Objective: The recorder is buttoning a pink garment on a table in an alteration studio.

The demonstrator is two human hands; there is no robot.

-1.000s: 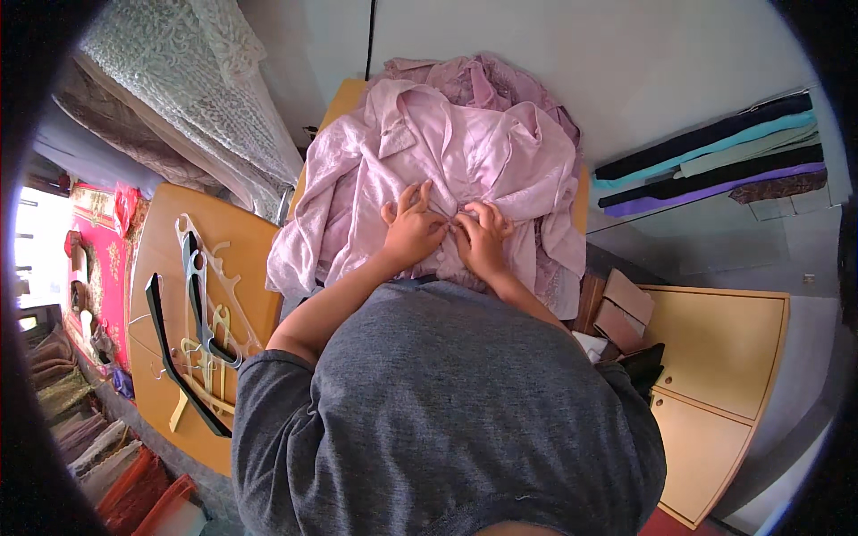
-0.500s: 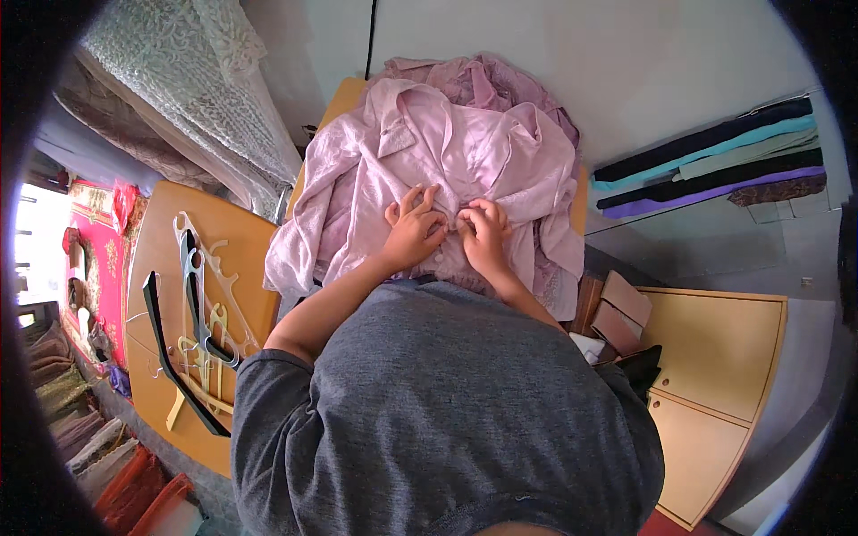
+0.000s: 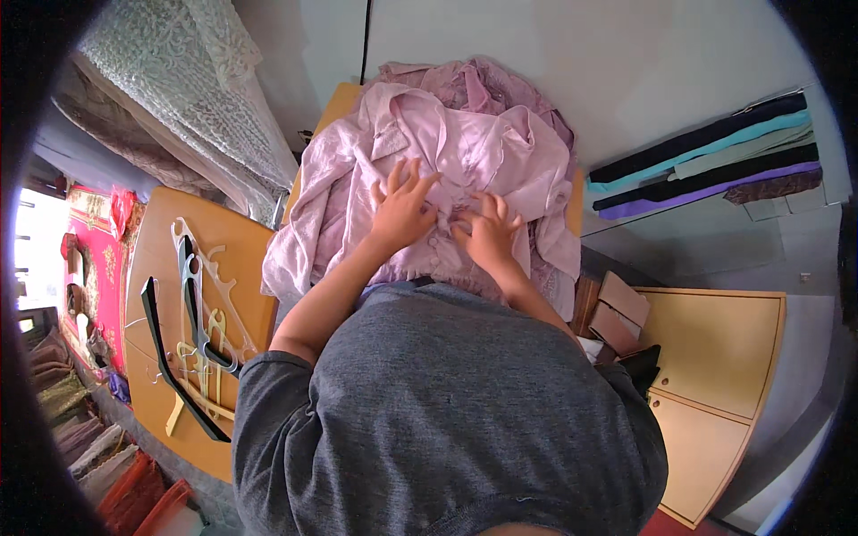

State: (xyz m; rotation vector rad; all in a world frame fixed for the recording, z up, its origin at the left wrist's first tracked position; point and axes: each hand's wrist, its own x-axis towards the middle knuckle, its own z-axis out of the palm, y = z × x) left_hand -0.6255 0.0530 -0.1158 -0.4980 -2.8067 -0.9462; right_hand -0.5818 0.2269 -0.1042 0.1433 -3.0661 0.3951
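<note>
A light pink blouse [image 3: 331,179] with a shiny inside lies spread over the table in front of me, its neck opening at the far side and its sleeves out to left and right. My left hand [image 3: 404,210] rests on its middle, the fingers spread apart. Just to the right, my right hand [image 3: 493,237] lies on the same front, with its fingers fanned out too. Small buttons show on the cloth between the hands. Behind the blouse is a heap of darker pink clothing [image 3: 518,85], partly covered by it.
On a wooden table [image 3: 161,223] at the left lie several hangers, among them a black hanger [image 3: 165,357]. White lace cloth [image 3: 170,62] hangs at the far left. To the right stand a wooden cabinet [image 3: 715,348], a brown box [image 3: 621,313] and hanging folded cloths [image 3: 706,156].
My hands were bent close together at the blouse's middle. Now their fingers have spread, and the left hand has moved slightly up and left, leaving a wider gap.
</note>
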